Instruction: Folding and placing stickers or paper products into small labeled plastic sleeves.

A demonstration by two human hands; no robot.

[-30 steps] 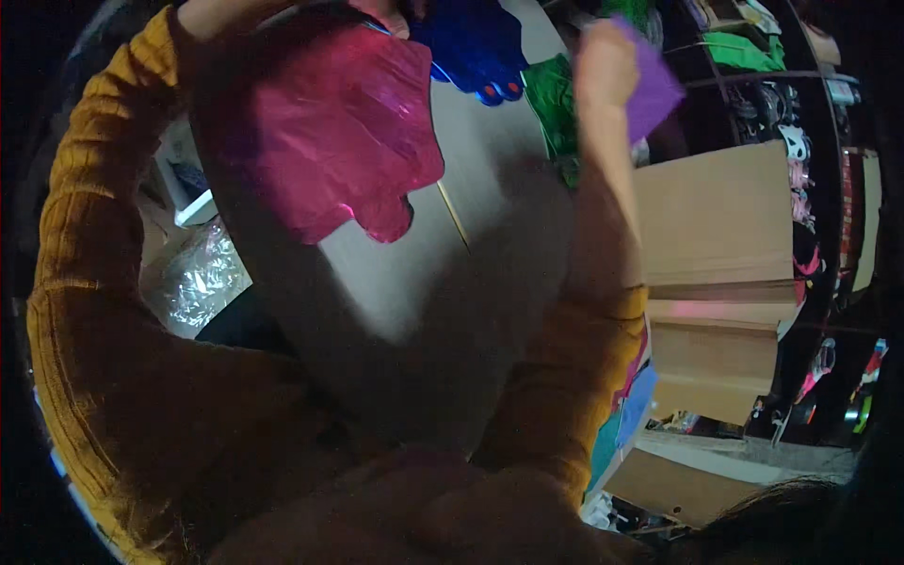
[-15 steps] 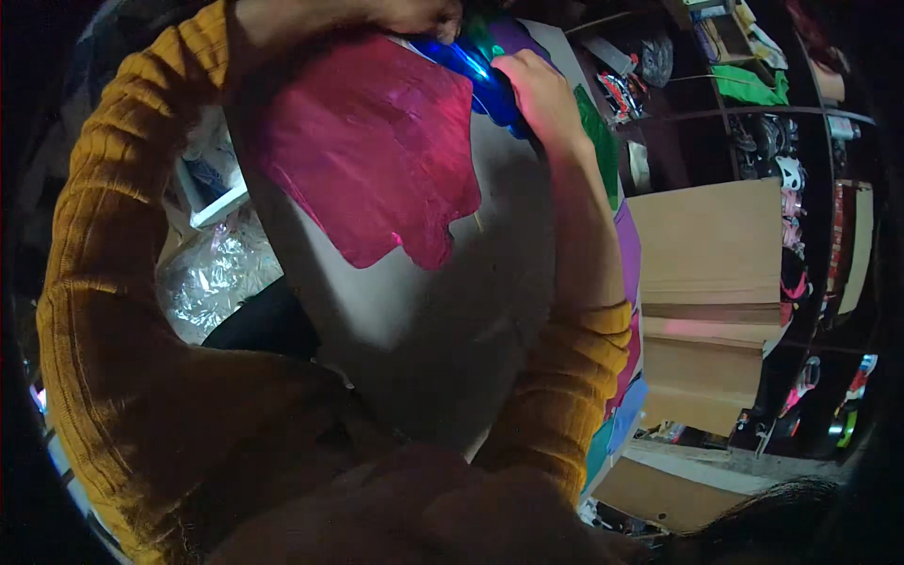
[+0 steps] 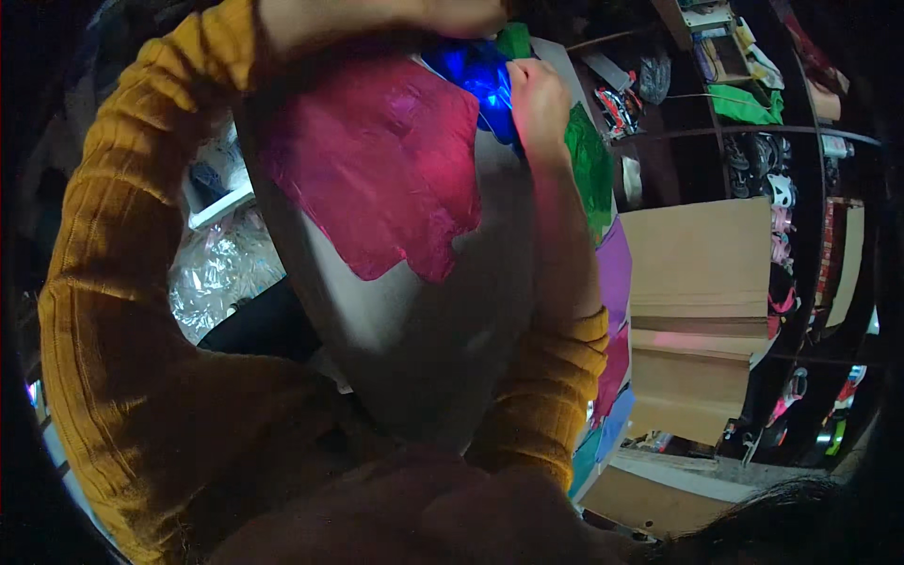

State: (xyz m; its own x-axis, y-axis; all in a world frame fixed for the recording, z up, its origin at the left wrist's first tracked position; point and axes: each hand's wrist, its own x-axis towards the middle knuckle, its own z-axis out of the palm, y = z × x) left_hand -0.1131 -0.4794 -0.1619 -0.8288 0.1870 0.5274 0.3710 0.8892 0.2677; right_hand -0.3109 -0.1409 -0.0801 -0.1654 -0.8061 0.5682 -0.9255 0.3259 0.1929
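A crinkled, glossy red-pink sheet [image 3: 377, 179] with an uneven lower edge lies on a long grey board [image 3: 395, 330]. Past its upper right corner is a shiny blue sheet [image 3: 476, 80], lit brightly in places. My right hand [image 3: 541, 104] is closed at the right edge of this blue sheet, fingers curled in. My left hand [image 3: 466, 17] reaches across the top of the picture, just above the blue sheet; it is dark and partly cut off, and its fingers do not show clearly.
Glossy green [image 3: 590, 174] and purple [image 3: 614, 268] pieces line the board's right side, with red and blue ones below. Cardboard sheets [image 3: 702, 254] stand farther right, before dark shelves [image 3: 753, 132] of goods. Clear crumpled plastic [image 3: 226, 273] lies left of the board.
My left hand has shifted right along the top. My right hand has lowered slightly with the blue sheet's edge, which looks more bunched. The whole view has shifted a little.
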